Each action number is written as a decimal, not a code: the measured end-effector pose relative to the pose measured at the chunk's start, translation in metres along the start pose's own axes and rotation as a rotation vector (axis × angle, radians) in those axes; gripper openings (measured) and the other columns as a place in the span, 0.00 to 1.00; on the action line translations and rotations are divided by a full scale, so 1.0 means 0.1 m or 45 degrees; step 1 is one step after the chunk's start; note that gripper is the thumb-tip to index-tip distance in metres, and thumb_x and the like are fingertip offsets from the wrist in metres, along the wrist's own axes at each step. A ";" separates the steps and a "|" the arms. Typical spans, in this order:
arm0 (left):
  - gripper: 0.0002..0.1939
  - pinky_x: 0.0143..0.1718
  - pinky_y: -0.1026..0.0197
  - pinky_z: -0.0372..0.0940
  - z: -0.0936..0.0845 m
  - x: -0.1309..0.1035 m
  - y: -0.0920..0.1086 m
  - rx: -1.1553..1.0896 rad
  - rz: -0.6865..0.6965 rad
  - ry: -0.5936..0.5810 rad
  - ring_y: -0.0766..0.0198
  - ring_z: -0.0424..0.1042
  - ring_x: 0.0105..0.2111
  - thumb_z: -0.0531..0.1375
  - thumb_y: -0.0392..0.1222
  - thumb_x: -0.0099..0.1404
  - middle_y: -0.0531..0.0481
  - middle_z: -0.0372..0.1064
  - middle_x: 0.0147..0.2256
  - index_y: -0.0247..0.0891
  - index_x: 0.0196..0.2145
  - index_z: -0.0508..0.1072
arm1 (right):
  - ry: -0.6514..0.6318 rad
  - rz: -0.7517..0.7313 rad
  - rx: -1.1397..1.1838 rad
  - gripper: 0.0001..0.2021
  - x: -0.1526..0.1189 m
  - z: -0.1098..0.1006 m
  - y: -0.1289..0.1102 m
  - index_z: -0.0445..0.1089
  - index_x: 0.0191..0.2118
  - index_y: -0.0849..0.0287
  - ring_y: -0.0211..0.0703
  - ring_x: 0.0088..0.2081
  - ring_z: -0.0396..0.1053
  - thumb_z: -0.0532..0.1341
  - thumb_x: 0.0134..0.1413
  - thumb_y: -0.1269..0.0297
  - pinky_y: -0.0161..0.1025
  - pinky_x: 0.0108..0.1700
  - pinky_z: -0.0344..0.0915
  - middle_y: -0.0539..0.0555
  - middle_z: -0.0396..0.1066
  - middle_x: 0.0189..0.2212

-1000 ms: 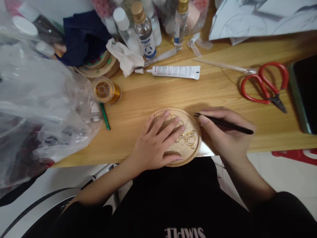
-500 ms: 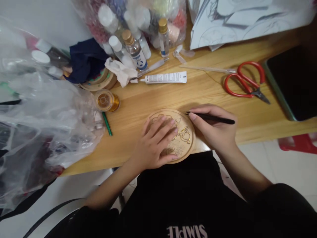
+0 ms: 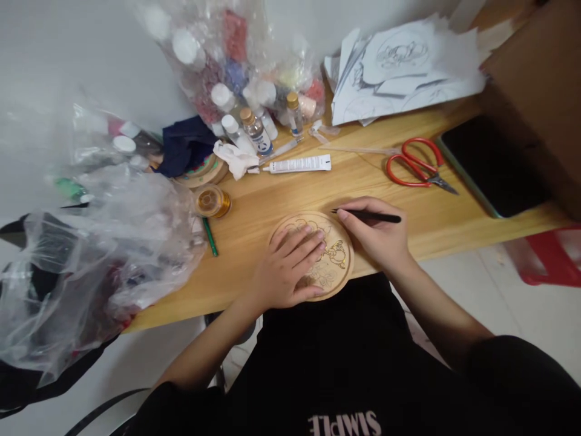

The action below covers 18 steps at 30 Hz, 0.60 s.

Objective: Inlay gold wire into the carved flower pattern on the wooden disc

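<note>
A round wooden disc (image 3: pixel 341 275) with outline drawings and a small gold wire figure lies at the table's front edge. My left hand (image 3: pixel 288 266) rests on its left part with the fingers spread, covering some of the drawing. In my right hand (image 3: pixel 376 233) are black tweezers (image 3: pixel 379 216), pinched between thumb and fingers, their tips pointing left by the disc's upper right rim. Whether the tips hold anything is too small to tell. A spool of gold wire (image 3: pixel 213 201) stands to the left, beside a green pencil (image 3: pixel 210 237).
Behind the disc lie a white tube (image 3: pixel 300 164), red-handled scissors (image 3: pixel 415 163) and small bottles (image 3: pixel 258 132). A dark phone (image 3: pixel 494 166) is at the right, drawn papers (image 3: pixel 399 66) at the back. Plastic bags (image 3: pixel 149 224) crowd the left.
The camera view has shifted, showing more of the table's back and a brown box at the right. Both hands keep nearly the same places by the disc, with the tweezers still held.
</note>
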<state>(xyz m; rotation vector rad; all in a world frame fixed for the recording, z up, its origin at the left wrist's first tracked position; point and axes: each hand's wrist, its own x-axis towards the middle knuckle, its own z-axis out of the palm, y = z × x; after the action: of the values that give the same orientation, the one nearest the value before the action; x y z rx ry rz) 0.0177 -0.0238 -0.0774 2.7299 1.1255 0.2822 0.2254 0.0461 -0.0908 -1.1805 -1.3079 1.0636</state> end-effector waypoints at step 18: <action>0.50 0.70 0.41 0.40 0.27 0.08 0.44 -0.139 -0.594 0.259 0.43 0.45 0.70 0.52 0.71 0.64 0.32 0.47 0.69 0.29 0.69 0.51 | -0.121 0.111 -0.067 0.18 0.01 -0.04 0.21 0.67 0.54 0.60 0.45 0.48 0.71 0.60 0.64 0.56 0.48 0.49 0.72 0.58 0.69 0.51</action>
<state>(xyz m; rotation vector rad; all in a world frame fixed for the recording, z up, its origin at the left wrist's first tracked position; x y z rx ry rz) 0.0590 -0.0514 -0.0930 2.2950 1.6983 0.5382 0.2310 0.0494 -0.1114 -1.2485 -1.3755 1.1669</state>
